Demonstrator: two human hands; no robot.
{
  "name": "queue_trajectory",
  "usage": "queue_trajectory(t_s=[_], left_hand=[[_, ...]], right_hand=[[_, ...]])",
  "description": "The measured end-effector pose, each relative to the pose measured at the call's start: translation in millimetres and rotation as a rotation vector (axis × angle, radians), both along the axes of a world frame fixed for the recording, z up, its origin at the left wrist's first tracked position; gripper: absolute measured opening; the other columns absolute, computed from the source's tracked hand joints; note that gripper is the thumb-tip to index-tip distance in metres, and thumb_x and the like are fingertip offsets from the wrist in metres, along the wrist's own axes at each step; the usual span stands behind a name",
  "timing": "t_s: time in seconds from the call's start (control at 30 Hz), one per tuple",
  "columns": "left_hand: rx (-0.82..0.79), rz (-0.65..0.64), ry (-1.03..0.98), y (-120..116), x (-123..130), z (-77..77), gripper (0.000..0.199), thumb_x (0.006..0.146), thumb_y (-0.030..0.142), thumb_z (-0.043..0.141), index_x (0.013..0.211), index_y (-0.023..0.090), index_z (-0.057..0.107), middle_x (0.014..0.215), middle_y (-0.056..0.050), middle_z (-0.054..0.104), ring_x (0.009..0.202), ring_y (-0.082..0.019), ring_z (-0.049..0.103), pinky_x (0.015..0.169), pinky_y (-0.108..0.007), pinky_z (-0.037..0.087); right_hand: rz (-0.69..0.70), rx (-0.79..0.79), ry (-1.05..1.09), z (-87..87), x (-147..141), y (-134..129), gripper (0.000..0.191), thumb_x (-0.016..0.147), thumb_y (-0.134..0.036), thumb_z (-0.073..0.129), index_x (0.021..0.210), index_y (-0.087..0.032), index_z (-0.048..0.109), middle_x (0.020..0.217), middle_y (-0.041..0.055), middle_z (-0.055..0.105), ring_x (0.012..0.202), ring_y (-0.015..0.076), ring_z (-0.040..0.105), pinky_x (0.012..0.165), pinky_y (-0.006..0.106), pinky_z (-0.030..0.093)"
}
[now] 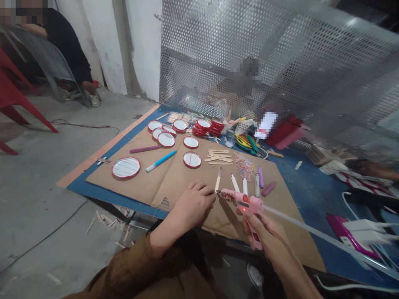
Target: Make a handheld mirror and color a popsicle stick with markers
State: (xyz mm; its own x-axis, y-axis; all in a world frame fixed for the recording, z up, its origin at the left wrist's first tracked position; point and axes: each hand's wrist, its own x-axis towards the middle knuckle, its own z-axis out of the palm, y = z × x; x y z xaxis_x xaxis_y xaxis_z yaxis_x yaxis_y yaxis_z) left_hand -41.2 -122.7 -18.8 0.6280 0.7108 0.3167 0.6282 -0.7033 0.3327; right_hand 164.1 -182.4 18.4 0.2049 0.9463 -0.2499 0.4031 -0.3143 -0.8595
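My right hand is wrapped round the handle of a pink hot glue gun, which has a small red light glowing. A long clear glue stick runs out of its back. The gun's dark nozzle points left and meets the lower end of a wooden craft stick, pale with a pink-purple upper part. My left hand rests low over the brown cardboard, its fingers curled and closed at that same lower end of the stick. The thumb is hidden beneath the hand.
Red-rimmed round lids lie at the back left, one with a stick handle. Craft sticks, paper bits, markers and scissors lie ahead. A purple power strip is at right; a person sits far left.
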Motion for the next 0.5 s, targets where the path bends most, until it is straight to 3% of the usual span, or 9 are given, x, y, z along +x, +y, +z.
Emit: queue_trajectory(t_s=[0.27,0.5], left_hand=[[-0.018,-0.002,0.005,0.1,-0.5,2.8,0.017,0.095,0.022,0.053,0.107,0.018,0.064,0.11,-0.005,0.068,0.109,-0.024,0.055,0.098,-0.038,0.043],[-0.009,-0.004,0.014,-0.2,-0.6,0.5,0.018,0.095,0.022,0.053,0.109,0.019,0.064,0.113,-0.006,0.068,0.11,-0.024,0.054,0.097,-0.038,0.042]], right_hand=[[-0.03,-0.004,0.039,-2.0,1.2,0.7,0.065,0.066,-0.077,0.065,0.084,-0.015,0.07,0.049,-0.0032,0.05,0.038,0.0084,0.043,0.037,0.021,0.033],[-0.069,0.013,0.067,-7.6,3.0,11.4,0.061,0.063,-0.076,0.067,0.069,-0.015,0.065,0.049,-0.0026,0.05,0.036,0.0079,0.042,0.035,0.021,0.03]])
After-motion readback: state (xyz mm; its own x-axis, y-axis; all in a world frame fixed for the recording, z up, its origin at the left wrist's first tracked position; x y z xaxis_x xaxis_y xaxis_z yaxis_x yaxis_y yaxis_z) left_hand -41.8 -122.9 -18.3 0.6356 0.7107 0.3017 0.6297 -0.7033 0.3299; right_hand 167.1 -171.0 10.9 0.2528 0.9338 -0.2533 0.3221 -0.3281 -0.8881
